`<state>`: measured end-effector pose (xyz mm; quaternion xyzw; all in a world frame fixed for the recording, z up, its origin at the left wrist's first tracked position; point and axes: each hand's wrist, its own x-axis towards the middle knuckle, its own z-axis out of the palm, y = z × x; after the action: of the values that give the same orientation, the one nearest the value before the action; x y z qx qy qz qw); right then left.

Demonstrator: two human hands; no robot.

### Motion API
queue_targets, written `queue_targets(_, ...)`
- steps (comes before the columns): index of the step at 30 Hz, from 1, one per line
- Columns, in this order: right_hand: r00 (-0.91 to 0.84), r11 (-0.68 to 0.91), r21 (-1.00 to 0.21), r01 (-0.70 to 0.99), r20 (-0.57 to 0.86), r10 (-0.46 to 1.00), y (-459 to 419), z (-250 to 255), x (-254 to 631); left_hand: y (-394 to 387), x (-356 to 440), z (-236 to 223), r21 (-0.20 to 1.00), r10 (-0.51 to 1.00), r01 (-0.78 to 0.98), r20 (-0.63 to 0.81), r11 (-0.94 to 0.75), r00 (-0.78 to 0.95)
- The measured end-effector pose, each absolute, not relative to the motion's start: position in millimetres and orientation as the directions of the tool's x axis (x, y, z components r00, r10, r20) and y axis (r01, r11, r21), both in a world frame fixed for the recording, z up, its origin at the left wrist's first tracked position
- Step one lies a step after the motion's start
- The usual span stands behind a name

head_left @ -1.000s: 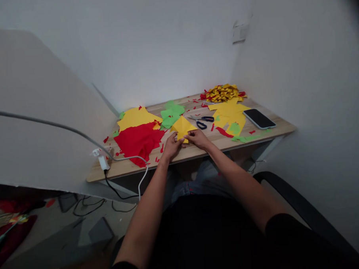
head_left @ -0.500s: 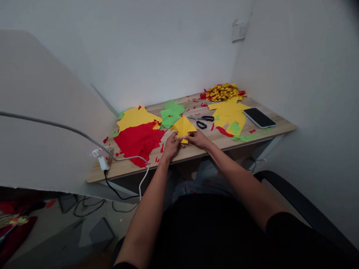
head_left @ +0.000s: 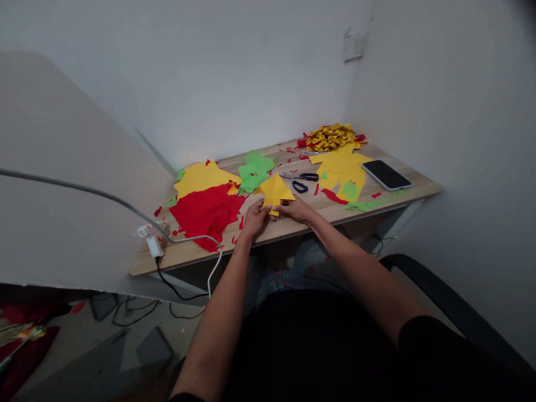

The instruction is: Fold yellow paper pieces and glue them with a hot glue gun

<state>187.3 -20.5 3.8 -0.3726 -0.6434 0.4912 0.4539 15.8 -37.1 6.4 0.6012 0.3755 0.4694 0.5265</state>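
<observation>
- Both forearms reach forward from the lap and meet at the near edge of the worktop (head_left: 291, 226), wrists low, knuckles turned toward each other.
- The left hand (head_left: 254, 219) pinches the near left corner of the folded yellow paper (head_left: 275, 189) between thumb and fingers.
- The right hand (head_left: 296, 208) clamps the near right corner of the same paper, its fingers curled under the edge.
- The folded yellow paper stands as a triangle with its tip pointing away from the person, raised just off the worktop above the two hands.
- Left of the folded yellow paper lies the red paper sheet (head_left: 205, 211); behind it, green paper scraps (head_left: 255, 169).
- Right of the folded yellow paper lie the scissors (head_left: 303, 181), near it, and farther right the phone (head_left: 386, 174), well apart.
- Compared with half a second ago, the hands keep the same grip and the paper has barely shifted; the whole view has moved very slightly.
</observation>
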Motion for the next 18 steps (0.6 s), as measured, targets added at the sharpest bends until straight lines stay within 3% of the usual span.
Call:
queue_targets(11, -0.354, 0.217, -0.976, -0.001, 0.203, 0.913, -20.3, 1.2, 186.4, -35.1, 12.9, 3.9, 0.984, 0.951, -0.037, 0.179, -0.175, 0.253)
queue_targets(18, -0.273, 0.218, -0.976, 0.009, 0.207, 0.940, -18.9, 0.8, 188.3, -36.8, 10.8, 8.0, 0.977, 0.951, -0.042, 0.212, -0.208, 0.227)
